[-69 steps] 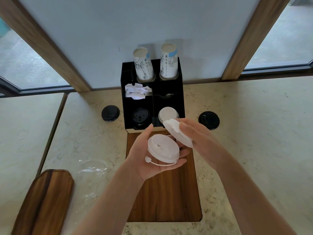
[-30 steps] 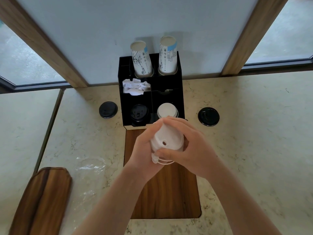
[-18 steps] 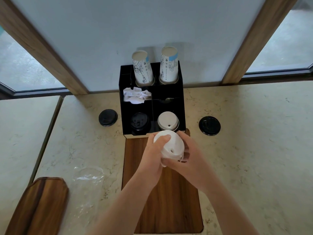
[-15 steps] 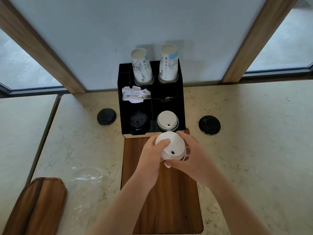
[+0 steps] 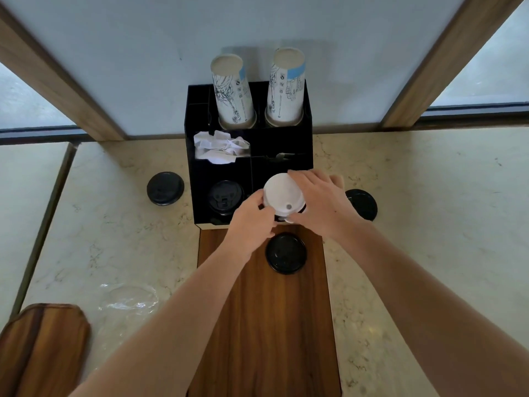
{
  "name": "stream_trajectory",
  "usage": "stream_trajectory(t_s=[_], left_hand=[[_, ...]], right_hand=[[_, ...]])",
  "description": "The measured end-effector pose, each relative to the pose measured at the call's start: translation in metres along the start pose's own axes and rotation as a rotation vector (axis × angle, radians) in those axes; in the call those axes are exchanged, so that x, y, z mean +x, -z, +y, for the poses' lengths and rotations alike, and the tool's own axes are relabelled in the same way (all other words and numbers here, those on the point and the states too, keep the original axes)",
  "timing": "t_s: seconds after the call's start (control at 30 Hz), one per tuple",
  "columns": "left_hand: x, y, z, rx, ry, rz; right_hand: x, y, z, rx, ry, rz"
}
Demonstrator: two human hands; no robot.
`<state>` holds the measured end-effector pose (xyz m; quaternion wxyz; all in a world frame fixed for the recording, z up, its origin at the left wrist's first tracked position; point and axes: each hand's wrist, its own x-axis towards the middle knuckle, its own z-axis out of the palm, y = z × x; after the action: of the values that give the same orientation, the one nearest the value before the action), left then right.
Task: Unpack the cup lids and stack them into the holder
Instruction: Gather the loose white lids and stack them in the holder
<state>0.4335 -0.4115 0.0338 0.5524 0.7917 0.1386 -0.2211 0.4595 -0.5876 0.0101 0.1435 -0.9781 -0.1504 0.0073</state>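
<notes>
White lids (image 5: 283, 196) are going into the holder's (image 5: 249, 144) front right slot, my left hand (image 5: 252, 216) pinching the near-left rim and my right hand (image 5: 317, 204) gripping the other side, so I'm keeping them level and centred.

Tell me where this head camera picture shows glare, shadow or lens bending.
Head view: soft daylight, no hard glare; small glints on the clear plastic wrap; the paper cup stacks cast faint shadows on the wall; wide-angle bending splays the wooden window posts outward; white lids and both hands look sharp.
</notes>
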Motion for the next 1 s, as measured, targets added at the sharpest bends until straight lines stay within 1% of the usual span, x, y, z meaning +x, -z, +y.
stream_trajectory(t_s=[0.1, 0.2, 0.3, 0.43, 0.63, 0.83, 1.0], left_hand=[[0.003, 0.001, 0.004, 0.056, 0.021, -0.058], [0.006, -0.001, 0.006, 0.16, 0.033, -0.106], [0.01, -0.004, 0.007, 0.261, 0.024, -0.12], [0.013, -0.009, 0.009, 0.305, 0.05, -0.118], [0.02, -0.016, 0.009, 0.276, 0.093, -0.114], [0.025, -0.018, 0.004, 0.233, 0.098, -0.1], [0.032, -0.018, 0.002, 0.273, 0.089, -0.121]], right_hand=[[0.012, -0.003, 0.0, -0.083, 0.018, 0.002], [0.018, -0.007, -0.001, -0.108, 0.028, -0.009], [0.018, -0.009, 0.0, -0.128, 0.033, -0.029], [0.015, -0.012, -0.002, -0.138, 0.034, -0.033], [0.016, -0.016, -0.002, -0.162, 0.036, -0.049], [0.018, -0.02, -0.004, -0.182, 0.012, -0.081], [0.024, -0.02, -0.008, -0.209, -0.036, -0.14]])
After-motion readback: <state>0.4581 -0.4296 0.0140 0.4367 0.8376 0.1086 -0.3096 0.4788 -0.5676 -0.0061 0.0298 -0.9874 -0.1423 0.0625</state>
